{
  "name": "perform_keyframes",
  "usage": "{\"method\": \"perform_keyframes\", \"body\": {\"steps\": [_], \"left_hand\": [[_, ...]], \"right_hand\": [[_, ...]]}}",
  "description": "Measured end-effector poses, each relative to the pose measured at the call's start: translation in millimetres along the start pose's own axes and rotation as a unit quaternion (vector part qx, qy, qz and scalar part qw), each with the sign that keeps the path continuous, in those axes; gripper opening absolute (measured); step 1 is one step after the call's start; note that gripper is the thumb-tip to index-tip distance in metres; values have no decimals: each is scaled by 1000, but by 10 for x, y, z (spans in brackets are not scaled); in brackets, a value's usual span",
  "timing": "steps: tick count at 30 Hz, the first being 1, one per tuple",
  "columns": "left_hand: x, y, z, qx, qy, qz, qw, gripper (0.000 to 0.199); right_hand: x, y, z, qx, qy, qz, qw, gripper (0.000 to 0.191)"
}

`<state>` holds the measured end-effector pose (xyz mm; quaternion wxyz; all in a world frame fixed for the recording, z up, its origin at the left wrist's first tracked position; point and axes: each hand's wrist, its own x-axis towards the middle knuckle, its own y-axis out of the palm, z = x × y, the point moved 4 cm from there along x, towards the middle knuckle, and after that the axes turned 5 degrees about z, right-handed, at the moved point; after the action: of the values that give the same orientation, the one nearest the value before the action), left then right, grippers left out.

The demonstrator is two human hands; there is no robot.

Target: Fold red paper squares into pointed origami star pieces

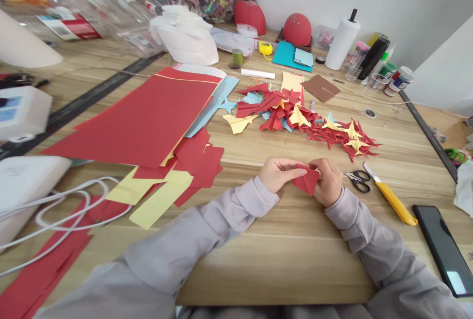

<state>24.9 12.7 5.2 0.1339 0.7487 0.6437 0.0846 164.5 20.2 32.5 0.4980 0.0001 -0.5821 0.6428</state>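
Between my two hands is a small red piece of paper, partly folded, held just above the table. My left hand pinches its left side, the thumb lying across the top. At the right edge, my right hand grips it with curled fingers, which hide part of that edge. Beyond the hands lies a heap of folded paper pieces, mostly red with some yellow and light blue. Black-handled scissors rest just right of my right hand, beside a yellow utility knife.
Large red sheets are stacked at the left, with yellow strips and red cut pieces near them. A white cable loops at the far left. A phone lies at the right. Bottles stand along the back.
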Motion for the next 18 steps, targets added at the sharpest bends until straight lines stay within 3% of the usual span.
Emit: {"method": "perform_keyframes", "body": {"steps": [5,10,18], "left_hand": [[8,-16,29,-35,-8,-5,999,30],[42,-87,56,-103,-17,-73,992,34],[44,-109,9,-9,20,-68,997,27]], "right_hand": [[-3,9,-15,36,2,17,999,13],[6,-58,-12,83,40,5,996,19],[28,-5,15,93,12,2,996,4]]}}
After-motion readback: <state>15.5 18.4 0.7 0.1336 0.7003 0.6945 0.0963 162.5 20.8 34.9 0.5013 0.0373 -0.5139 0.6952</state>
